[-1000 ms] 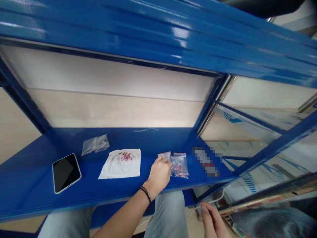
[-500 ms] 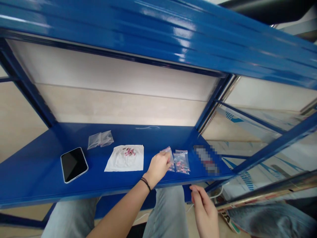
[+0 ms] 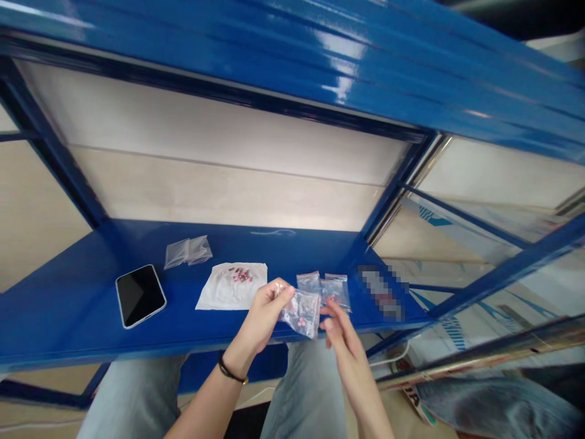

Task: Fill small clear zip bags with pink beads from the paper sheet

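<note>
Bagged pieces: judging by how things lie, the work looks partway; pink pieces point(image 3: 301, 322) sit inside the held bag point(image 3: 309, 306), and more show through the right shelf bag point(image 3: 340, 288), just beyond the right grip point(image 3: 345, 338).
Loose pile: more such pieces lie outside any bag, on the white paper point(image 3: 217, 297), just beyond and left of the left grip point(image 3: 262, 314).
Left shelf bag point(image 3: 309, 281): just beyond the held bag, which partly covers it; its contents cannot be told.
Flat clear bags point(image 3: 188, 252): beyond the paper, well left of the left grip; no pink shows in them, so they look unused.
Left grip: thumb and fingers pinch the held bag's near-left end.
Right grip: thumb and forefinger stand apart, beside the bag's right edge; contact cannot be told.
Held bag's place: between the two grips, tilted, above the front edge of the blue shelf point(image 3: 82, 305).
Held bag's look: small, clear, thin and crinkled, with bright glints; whether its seal is closed cannot be told.
</note>
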Tool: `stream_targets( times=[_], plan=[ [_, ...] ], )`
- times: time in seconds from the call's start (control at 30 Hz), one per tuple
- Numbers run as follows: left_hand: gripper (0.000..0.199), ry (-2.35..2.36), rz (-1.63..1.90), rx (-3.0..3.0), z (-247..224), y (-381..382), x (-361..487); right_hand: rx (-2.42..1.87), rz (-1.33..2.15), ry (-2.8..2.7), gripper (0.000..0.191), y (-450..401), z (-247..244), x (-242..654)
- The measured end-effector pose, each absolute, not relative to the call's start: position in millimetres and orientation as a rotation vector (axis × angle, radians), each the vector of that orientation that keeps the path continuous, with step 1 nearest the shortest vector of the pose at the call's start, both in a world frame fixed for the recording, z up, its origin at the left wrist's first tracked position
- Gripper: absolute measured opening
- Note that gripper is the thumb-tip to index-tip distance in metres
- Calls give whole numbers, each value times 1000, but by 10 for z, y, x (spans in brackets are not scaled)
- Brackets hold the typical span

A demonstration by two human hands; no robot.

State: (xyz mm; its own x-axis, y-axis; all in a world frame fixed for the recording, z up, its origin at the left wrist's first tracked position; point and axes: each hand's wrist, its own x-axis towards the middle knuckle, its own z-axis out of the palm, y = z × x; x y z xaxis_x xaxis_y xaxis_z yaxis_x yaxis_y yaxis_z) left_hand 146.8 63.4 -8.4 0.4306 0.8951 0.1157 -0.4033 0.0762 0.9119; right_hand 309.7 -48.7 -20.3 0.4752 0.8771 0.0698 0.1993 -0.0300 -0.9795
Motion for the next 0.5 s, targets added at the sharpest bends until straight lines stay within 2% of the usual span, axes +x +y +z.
stream_targets(
  times=[0.1,0.17,0.5],
  plan=[
    [34,577,1102,947,-116,476,1225,-1312,986,-1066,41,-343,-86,2762],
    [34,654,1174,947,-149,389,1061,-1201,1129,-1054,40,-334,-51,2535],
    [36,953,1327,962,-219,-160,456,-973,1403,-931,34,-677,-79,1895]
  ],
)
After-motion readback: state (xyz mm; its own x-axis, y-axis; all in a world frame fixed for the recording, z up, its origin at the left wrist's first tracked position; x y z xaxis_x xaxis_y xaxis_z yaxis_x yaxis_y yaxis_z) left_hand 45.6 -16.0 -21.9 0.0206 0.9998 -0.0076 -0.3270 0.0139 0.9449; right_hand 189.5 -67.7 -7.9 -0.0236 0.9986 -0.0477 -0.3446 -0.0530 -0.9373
